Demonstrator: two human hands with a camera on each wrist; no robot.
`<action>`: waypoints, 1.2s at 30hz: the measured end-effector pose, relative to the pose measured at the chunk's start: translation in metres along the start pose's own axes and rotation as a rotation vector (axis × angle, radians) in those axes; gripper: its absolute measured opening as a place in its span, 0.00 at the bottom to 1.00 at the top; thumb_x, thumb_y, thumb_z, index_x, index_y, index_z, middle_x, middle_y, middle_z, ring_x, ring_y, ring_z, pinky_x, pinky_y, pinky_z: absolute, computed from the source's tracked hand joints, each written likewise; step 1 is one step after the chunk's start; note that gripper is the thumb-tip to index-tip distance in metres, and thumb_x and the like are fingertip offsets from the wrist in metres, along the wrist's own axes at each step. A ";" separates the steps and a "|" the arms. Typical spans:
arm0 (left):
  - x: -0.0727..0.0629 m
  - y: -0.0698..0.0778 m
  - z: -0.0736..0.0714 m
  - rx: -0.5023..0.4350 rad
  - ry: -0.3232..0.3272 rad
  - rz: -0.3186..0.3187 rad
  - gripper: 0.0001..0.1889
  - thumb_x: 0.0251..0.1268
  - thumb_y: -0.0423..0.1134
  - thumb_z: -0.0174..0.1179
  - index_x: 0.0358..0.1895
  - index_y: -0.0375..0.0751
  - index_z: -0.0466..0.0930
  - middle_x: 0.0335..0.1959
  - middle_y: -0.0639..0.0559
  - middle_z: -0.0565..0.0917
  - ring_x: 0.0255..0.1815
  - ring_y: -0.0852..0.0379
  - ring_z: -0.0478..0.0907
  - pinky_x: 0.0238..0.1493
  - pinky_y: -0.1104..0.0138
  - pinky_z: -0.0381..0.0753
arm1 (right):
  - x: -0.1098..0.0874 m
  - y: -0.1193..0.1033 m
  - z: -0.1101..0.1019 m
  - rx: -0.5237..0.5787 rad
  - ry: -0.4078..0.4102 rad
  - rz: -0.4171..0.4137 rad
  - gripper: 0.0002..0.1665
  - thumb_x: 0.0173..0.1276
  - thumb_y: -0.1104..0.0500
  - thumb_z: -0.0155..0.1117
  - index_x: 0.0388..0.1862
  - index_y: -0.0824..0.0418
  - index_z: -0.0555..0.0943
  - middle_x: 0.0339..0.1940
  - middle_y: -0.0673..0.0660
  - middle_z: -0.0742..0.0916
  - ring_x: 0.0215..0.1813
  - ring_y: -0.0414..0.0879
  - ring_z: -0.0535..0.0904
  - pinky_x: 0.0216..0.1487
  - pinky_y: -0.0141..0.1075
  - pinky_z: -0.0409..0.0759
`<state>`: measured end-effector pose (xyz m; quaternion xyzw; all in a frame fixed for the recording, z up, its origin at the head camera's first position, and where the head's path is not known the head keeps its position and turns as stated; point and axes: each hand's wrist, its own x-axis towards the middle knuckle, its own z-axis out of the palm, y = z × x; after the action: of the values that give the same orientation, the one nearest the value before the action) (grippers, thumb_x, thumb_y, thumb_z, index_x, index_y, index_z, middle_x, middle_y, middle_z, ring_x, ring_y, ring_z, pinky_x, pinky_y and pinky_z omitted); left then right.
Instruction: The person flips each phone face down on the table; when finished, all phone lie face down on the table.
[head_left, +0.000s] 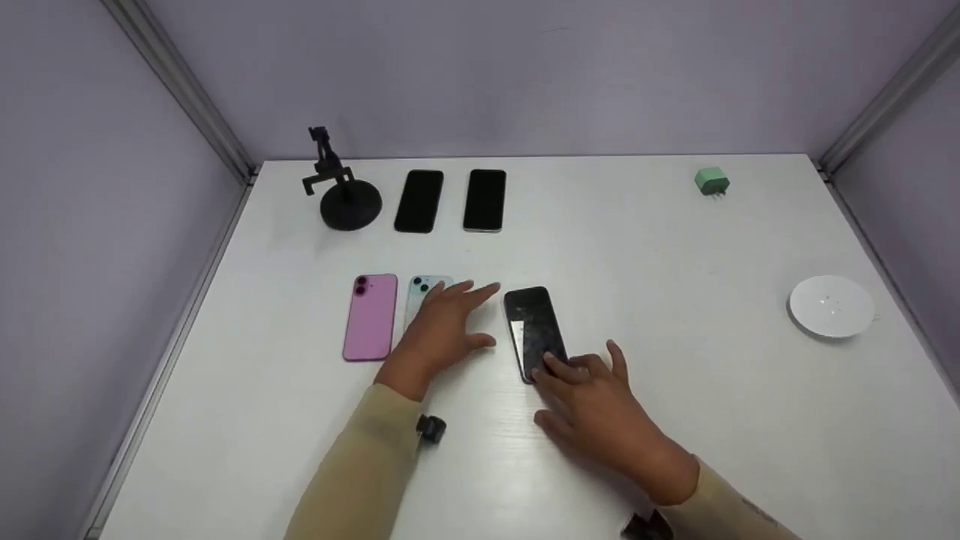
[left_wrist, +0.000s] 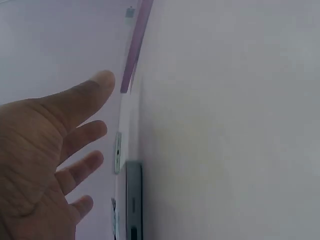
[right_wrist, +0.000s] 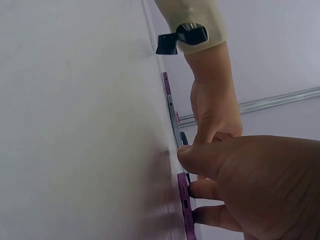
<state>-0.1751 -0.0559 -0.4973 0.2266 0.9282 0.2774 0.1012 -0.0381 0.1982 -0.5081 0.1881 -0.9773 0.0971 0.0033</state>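
A phone (head_left: 532, 322) with a dark, glossy screen lies face up, slightly turned, near the middle of the table. My right hand (head_left: 600, 401) rests its fingertips on the lower end of that screen, its thumb apart from it. In the right wrist view the phone's edge (right_wrist: 186, 206) looks purple, just under my fingers. To the left, my left hand (head_left: 441, 330) is spread and holds nothing. It partly covers a light-blue phone (head_left: 414, 296) lying back up. Beside that one lies a pink phone (head_left: 371, 319), also back up.
Two dark-screened phones (head_left: 420, 201) lie farther back, next to a black phone stand (head_left: 350, 204). A green charger plug (head_left: 712, 181) sits at the back right. A round white dish-like object (head_left: 831, 306) is at the right edge. Walls enclose the white table (head_left: 712, 360).
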 end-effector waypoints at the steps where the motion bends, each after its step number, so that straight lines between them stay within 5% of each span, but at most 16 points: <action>1: 0.008 0.002 0.002 -0.011 -0.040 0.014 0.47 0.63 0.47 0.81 0.85 0.64 0.68 0.85 0.50 0.71 0.90 0.40 0.57 0.91 0.44 0.50 | -0.001 0.001 0.000 -0.001 0.002 -0.003 0.35 0.77 0.35 0.69 0.76 0.48 0.83 0.79 0.54 0.82 0.68 0.57 0.80 0.79 0.77 0.52; 6: 0.036 0.006 0.005 0.011 -0.175 0.035 0.50 0.56 0.49 0.84 0.83 0.69 0.69 0.87 0.59 0.66 0.92 0.33 0.47 0.89 0.39 0.54 | -0.002 0.003 0.002 -0.013 0.024 -0.035 0.35 0.76 0.37 0.70 0.76 0.49 0.82 0.78 0.55 0.83 0.67 0.58 0.80 0.78 0.77 0.55; 9: 0.035 -0.001 0.006 0.036 -0.196 0.050 0.45 0.58 0.51 0.83 0.81 0.67 0.74 0.86 0.61 0.69 0.92 0.39 0.48 0.90 0.41 0.52 | -0.002 -0.004 0.003 -0.011 0.030 -0.063 0.34 0.75 0.37 0.71 0.75 0.49 0.83 0.78 0.56 0.83 0.67 0.58 0.80 0.78 0.77 0.56; 14: 0.034 -0.003 0.006 0.092 -0.173 0.121 0.43 0.58 0.55 0.81 0.79 0.62 0.77 0.83 0.61 0.73 0.92 0.52 0.53 0.92 0.47 0.44 | -0.005 -0.009 0.004 -0.021 0.070 -0.103 0.33 0.74 0.38 0.72 0.74 0.47 0.84 0.78 0.54 0.83 0.65 0.56 0.80 0.78 0.76 0.58; 19: 0.032 0.000 0.004 0.132 -0.167 0.153 0.42 0.59 0.56 0.80 0.79 0.60 0.77 0.82 0.61 0.74 0.91 0.53 0.54 0.92 0.46 0.40 | -0.006 -0.006 0.001 0.004 0.083 -0.117 0.33 0.73 0.38 0.74 0.73 0.45 0.85 0.78 0.53 0.83 0.64 0.54 0.80 0.78 0.77 0.57; 28: 0.030 0.001 0.002 0.106 -0.159 0.149 0.42 0.60 0.54 0.81 0.79 0.60 0.77 0.82 0.61 0.74 0.91 0.53 0.54 0.92 0.45 0.38 | 0.011 0.017 0.000 0.103 0.183 0.081 0.33 0.67 0.42 0.82 0.68 0.51 0.88 0.62 0.54 0.91 0.63 0.58 0.81 0.78 0.74 0.59; 36: 0.026 0.000 0.004 0.089 -0.137 0.185 0.41 0.60 0.52 0.81 0.79 0.57 0.78 0.80 0.57 0.77 0.90 0.53 0.59 0.92 0.45 0.40 | 0.012 0.016 0.005 0.105 0.220 0.011 0.28 0.70 0.43 0.80 0.66 0.51 0.90 0.56 0.51 0.93 0.62 0.55 0.80 0.77 0.73 0.58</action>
<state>-0.1966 -0.0417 -0.5027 0.3342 0.9055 0.2277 0.1281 -0.0551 0.2076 -0.5154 0.1707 -0.9657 0.1680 0.0999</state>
